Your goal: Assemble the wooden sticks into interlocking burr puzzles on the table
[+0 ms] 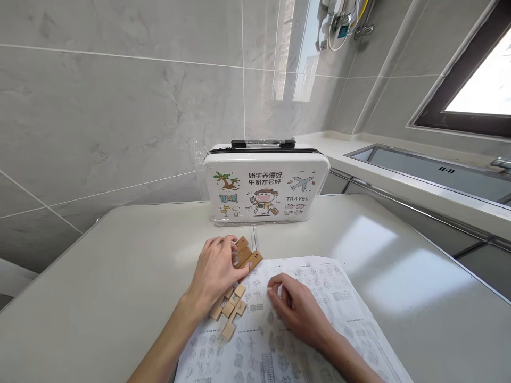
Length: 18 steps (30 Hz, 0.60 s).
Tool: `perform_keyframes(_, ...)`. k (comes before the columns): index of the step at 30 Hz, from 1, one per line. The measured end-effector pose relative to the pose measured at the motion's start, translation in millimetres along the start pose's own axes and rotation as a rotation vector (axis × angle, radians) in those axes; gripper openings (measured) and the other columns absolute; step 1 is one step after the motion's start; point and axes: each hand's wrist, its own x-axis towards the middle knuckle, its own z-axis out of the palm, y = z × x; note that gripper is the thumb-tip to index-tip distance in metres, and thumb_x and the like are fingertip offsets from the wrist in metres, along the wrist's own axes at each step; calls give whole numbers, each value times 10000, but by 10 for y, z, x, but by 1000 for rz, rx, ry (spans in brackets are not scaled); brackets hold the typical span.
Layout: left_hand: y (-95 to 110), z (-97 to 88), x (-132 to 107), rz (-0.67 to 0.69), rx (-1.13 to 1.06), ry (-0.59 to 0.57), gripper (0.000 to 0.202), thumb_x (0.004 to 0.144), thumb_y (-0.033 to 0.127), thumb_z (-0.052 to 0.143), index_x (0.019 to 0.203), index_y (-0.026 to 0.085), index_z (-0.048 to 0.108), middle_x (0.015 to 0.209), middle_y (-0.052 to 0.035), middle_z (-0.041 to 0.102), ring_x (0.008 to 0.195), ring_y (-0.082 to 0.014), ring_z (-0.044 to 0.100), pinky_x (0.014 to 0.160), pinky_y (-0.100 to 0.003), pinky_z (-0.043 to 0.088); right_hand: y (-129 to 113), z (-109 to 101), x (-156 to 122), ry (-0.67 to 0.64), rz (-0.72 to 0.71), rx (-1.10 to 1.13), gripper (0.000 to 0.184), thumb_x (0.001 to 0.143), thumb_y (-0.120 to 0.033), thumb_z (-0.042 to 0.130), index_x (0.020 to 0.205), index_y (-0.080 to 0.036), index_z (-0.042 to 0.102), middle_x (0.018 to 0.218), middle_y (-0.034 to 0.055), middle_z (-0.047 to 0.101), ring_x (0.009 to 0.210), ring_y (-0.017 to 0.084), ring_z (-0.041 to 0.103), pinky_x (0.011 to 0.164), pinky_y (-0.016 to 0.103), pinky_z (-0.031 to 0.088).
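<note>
My left hand (219,266) is closed around darker brown wooden puzzle pieces (254,259), with thumb and fingers at their near and far edges. One piece bears the number 2. Just below that hand lie several paler, notched wooden puzzle pieces (229,309), partly under my wrist. My right hand (293,304) is over a large printed sheet (331,287), its fingers curled and thumb meeting the index finger. Whether a small thing sits in that pinch cannot be made out. Small line drawings in rows cover the paper.
A white plastic-wrapped case (265,186) with cartoon prints stands at the table's back, against the tiled wall (120,122). The white table (131,276) has a seam down its middle. To the right are a counter with a sink (431,165) and a window (479,80).
</note>
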Motion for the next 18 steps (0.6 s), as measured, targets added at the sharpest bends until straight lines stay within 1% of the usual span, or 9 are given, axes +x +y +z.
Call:
perform_keyframes(2,129,36,-10,47,-45,16,483,760,403,772,1176,202,631,1049,-86,764,1118,-355,646,969,-474,501,2,-13,0,1,71,160,292,1025,-433,554,1228,-226,593,750,-28,607,554,138,485,588,275,400)
perform_keyframes(4,268,69,-32,86,-98,45,461,759,397,780,1151,203,635,1047,-84,754,1091,-341,648,952,-470,511,1,-31,-1,-37,128,354,521,1016,-516,578,1444,-244,459,815,-17,637,562,136,492,582,274,423)
perform_keyframes(6,408,103,-65,137,-152,61,475,752,344,787,1175,199,625,1073,-82,744,1099,-329,638,937,-455,525,-1,-50,-1,-86,146,527,690,1003,-594,587,1551,-260,333,905,16,675,592,143,528,585,280,449)
perform_keyframes(7,474,122,-83,170,-164,61,499,727,295,794,1184,192,621,1081,-84,740,1083,-323,638,943,-456,527,0,-57,0,-96,144,589,715,997,-626,584,1555,-255,335,923,29,683,600,146,542,594,288,463)
perform_keyframes(9,593,164,-120,241,-168,60,507,716,282,817,1172,179,622,1055,-90,733,1022,-315,641,917,-460,537,10,-64,5,-83,141,670,665,988,-673,568,1462,-217,470,884,33,677,582,143,550,612,307,483)
perform_keyframes(11,693,208,-156,323,-182,70,390,782,257,785,1129,179,627,995,-78,733,985,-298,650,911,-454,539,21,-64,17,-37,157,756,586,986,-695,553,1275,-189,614,828,25,653,560,138,543,586,304,479)
perform_keyframes(12,736,230,-174,346,-184,96,325,821,230,754,1115,179,625,977,-74,732,974,-288,653,914,-452,537,22,-64,26,-12,169,817,558,985,-695,555,1186,-184,652,805,21,640,558,138,538,557,292,467)
perform_keyframes(15,848,280,-237,363,-181,162,275,885,170,695,1148,173,612,987,-81,733,992,-284,657,907,-441,543,-5,-79,57,69,229,1011,473,954,-649,646,1059,-190,689,756,9,622,582,146,537,493,254,431)
perform_keyframes(18,939,309,-326,417,-181,133,334,921,123,637,1248,155,578,1053,-103,737,1059,-290,654,954,-454,537,-48,-127,85,186,293,1099,398,888,-554,779,1081,-212,715,853,24,688,688,171,619,542,251,469)
